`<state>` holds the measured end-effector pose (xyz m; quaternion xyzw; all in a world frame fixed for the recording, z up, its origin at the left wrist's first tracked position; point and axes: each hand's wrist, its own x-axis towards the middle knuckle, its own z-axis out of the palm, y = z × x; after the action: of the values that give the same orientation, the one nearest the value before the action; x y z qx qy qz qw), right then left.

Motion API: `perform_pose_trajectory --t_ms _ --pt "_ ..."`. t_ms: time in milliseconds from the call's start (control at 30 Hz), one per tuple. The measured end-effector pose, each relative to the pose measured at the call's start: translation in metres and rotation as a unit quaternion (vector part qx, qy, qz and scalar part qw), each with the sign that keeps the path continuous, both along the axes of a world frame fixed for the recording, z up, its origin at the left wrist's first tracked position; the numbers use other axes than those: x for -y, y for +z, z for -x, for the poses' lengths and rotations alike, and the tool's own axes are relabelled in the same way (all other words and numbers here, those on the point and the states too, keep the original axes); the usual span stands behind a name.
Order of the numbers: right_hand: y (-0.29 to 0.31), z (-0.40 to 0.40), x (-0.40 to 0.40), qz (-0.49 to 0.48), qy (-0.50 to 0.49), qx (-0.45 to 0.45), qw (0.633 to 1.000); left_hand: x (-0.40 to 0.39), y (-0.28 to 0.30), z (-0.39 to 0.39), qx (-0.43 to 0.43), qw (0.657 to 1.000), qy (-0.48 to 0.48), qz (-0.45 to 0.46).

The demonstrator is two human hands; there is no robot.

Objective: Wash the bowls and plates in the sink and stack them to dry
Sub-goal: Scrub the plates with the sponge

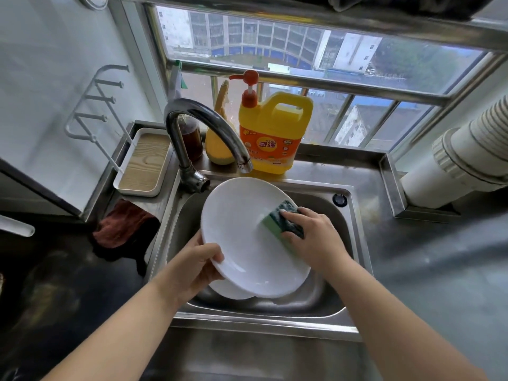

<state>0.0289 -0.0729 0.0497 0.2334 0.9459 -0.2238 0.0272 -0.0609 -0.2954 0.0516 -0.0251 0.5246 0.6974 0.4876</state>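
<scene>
Over the steel sink (354, 221), the left hand (198, 266) gripped a tilted, glossy white plate (242, 237) by its rim. The right hand (316, 237) pressed a green sponge (286, 224) against it. Behind stood a yellow soap jug (272, 133) reading "KEON".

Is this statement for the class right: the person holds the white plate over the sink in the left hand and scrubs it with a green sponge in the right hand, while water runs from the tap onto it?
One detail is wrong: the head view shows no water running from the tap. The rest stands: the left hand holds the white plate over the sink, and the right hand scrubs it with the green sponge.
</scene>
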Motion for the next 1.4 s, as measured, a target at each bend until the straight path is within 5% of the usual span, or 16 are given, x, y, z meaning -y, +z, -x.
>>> perform_pose_trajectory --t_ms 233,367,467,667,900,1033,1100,1200,1400 --pt "0.012 -0.020 0.064 0.095 0.107 -0.084 0.986 0.000 -0.005 0.011 0.004 0.999 0.031 0.009" --pt "0.008 -0.023 0.023 0.047 0.080 -0.014 0.996 0.010 -0.004 0.018 0.006 0.999 0.032 0.035" --pt "0.011 -0.025 0.003 0.131 0.068 0.017 0.989 0.012 0.002 0.024 0.026 0.998 0.044 0.030" --pt "0.026 -0.024 0.010 0.467 -0.063 -0.110 0.875 0.006 0.016 0.039 0.024 0.999 0.033 -0.024" --pt "0.004 -0.019 0.044 0.453 -0.212 -0.245 0.830 -0.016 0.006 -0.007 0.082 0.980 0.142 -0.115" --pt "-0.012 -0.017 0.073 0.448 -0.277 -0.237 0.816 -0.029 -0.001 -0.049 0.069 0.986 0.117 -0.096" --pt "-0.011 -0.021 0.076 0.405 -0.255 -0.182 0.859 -0.025 -0.002 -0.050 0.041 0.991 0.109 -0.064" --pt "-0.002 -0.027 0.062 0.190 -0.140 -0.020 0.972 -0.012 -0.002 -0.040 0.006 0.994 0.101 -0.034" --pt "0.009 -0.020 0.019 0.143 -0.043 -0.001 0.989 -0.004 -0.001 -0.022 -0.012 0.996 0.085 -0.011"
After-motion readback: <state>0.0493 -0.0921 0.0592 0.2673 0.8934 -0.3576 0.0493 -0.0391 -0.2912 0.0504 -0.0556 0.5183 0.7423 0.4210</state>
